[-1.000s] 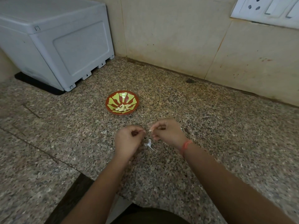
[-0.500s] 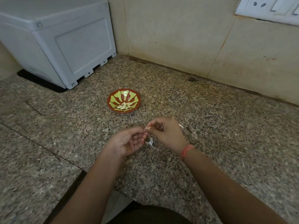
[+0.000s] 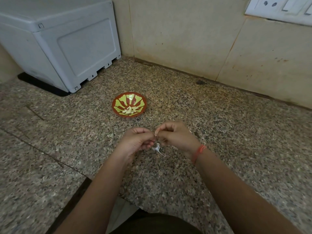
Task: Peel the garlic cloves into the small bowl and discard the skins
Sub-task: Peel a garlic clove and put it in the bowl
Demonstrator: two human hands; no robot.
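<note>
Both hands are held close together, a little above the granite counter [image 3: 236, 132]. The left hand [image 3: 136, 141] is curled, with its thumb and fingers bent in toward the right hand [image 3: 175, 137]. The right hand is curled too, knuckles up, and its fingertips meet the left hand's fingertips. Where they meet, both hands pinch a tiny garlic clove [image 3: 156, 133]. Most of it is hidden by the fingers, so only a small pale bit shows. Both forearms reach forward from the bottom of the view. The right wrist has a red thread band [image 3: 199, 152] around it.

Just under the hands, a thin white garlic skin [image 3: 157, 148] lies on the counter. A few smaller white bits lie just past the right hand on its outer side.

Beyond the hands and a bit to the left sits the small bowl [image 3: 133, 97]. It is red with a yellow-green pattern. Peeled cloves [image 3: 130, 110] lie in a little pile at its bottom.

Far past the left hand stands a grey plastic box [image 3: 67, 39] with small arrow marks along its bottom edge. High on the wall, far past the right hand, is a white switchboard [image 3: 278, 7] with socket holes.
</note>
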